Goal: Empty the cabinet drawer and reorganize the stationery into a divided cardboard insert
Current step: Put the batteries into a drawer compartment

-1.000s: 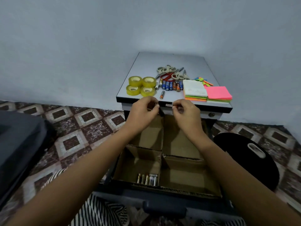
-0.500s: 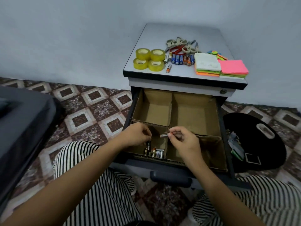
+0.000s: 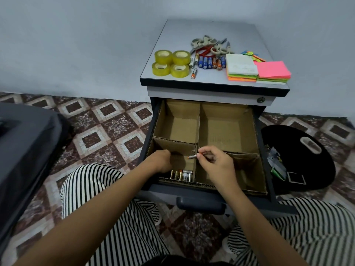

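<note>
Pinching a slim battery by its orange end between thumb and fingertips, the right hand holds it level over the lower-left compartment of the cardboard insert. The insert sits inside the open drawer at lower centre of the frame. Held sideways like this, the cell can probably be laid down parallel to the few batteries lying packed against that compartment's near wall.

The left hand is down in the same compartment with its fingers curled. Whether it grips anything is hidden by its own back; it may be nudging the cells into line or steadying the thin divider.

The other three compartments show bare cardboard, so sorting looks barely begun. Above the drawer, on the cabinet's surface, the emptied stationery waits in groups by kind:
- four tape rolls at the left
- scissors behind
- a row of batteries in the middle
- sticky-note pads at the right

That grouping likely lets each kind go into one compartment at a time.
</note>
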Demonstrator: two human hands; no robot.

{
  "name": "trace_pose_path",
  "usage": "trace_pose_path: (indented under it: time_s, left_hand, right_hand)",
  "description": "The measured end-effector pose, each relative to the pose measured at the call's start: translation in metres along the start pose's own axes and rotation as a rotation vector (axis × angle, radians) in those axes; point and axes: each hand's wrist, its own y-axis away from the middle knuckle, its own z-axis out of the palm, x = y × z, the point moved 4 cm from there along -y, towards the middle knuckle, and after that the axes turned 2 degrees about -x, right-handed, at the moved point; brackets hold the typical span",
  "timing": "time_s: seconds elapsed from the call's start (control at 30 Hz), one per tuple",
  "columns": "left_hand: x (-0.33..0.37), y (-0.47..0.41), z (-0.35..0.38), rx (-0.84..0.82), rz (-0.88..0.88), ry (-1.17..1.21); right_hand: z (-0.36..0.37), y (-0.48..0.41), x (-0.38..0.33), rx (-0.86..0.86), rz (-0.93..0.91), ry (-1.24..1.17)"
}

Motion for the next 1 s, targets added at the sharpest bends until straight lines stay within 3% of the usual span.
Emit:
trace_pose_path:
  time_s: [0.53,0.63,0.77,1.0]
  left_hand:
    - [0.005,0.005,0.005,0.083,0.036,-0.015]
    - [0.012,0.010,-0.008,0.186,0.182,0.174]
    - [0.024,0.028,-0.021,0.148,0.392,0.590]
    - [0.033,0.030,-0.014,0.015,0.465,0.708]
  right_hand:
    - [-0.001,-0.002,0.004,0.008,0.013,0.012]
    - [0.000,-0.003,0.005,0.004,0.001,0.011]
    - [0.001,-0.005,0.005,-0.008,-0.016,0.021]
    - [0.001,-0.004,0.002,-0.010,-0.021,0.029]
